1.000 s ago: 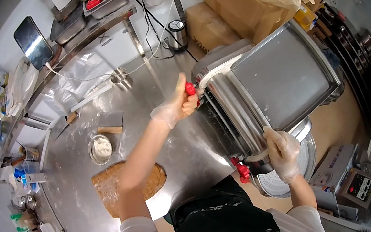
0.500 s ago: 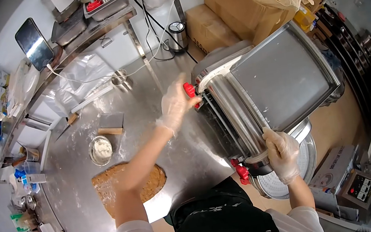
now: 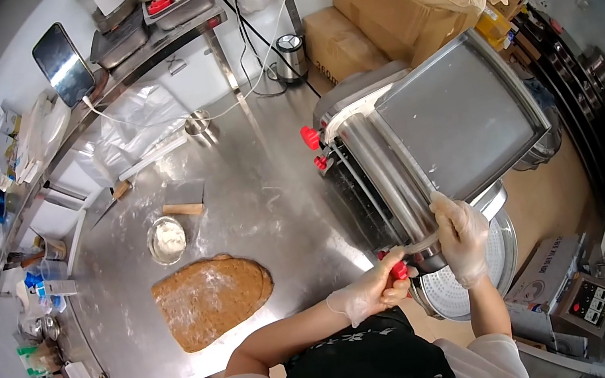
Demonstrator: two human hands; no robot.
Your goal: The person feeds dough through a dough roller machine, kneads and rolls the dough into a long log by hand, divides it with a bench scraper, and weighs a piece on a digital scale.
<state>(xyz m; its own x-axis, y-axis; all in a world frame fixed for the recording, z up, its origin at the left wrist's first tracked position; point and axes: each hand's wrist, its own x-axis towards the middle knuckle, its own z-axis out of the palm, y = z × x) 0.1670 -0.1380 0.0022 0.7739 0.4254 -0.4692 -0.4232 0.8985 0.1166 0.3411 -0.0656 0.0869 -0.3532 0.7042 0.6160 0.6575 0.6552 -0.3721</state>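
Observation:
A dough roller machine (image 3: 394, 173) with steel rollers and a flat tray (image 3: 460, 120) stands at the right. My left hand (image 3: 373, 288), in a clear glove, is closed around the red knob (image 3: 400, 270) at the machine's near end. My right hand (image 3: 463, 239), also gloved, grips the near edge of the machine beside the rollers; its fingertips are partly hidden. Two more red knobs, a larger one (image 3: 310, 137) and a smaller one (image 3: 320, 162), sit at the far end. To the left, a flat slab of brown dough (image 3: 212, 298) dusted with flour lies on the steel table (image 3: 284, 224).
A bowl of flour (image 3: 167, 240), a wooden-handled scraper (image 3: 183, 209) and a knife (image 3: 111, 203) lie on the table's left side. Farther back stands a small metal cup (image 3: 200, 128). Cardboard boxes (image 3: 389, 12) are behind the machine, and a perforated round pan (image 3: 450, 294) is below it.
My left hand has left the far red knob and come toward me, closing on the near red knob. My right hand stays at the machine's near edge.

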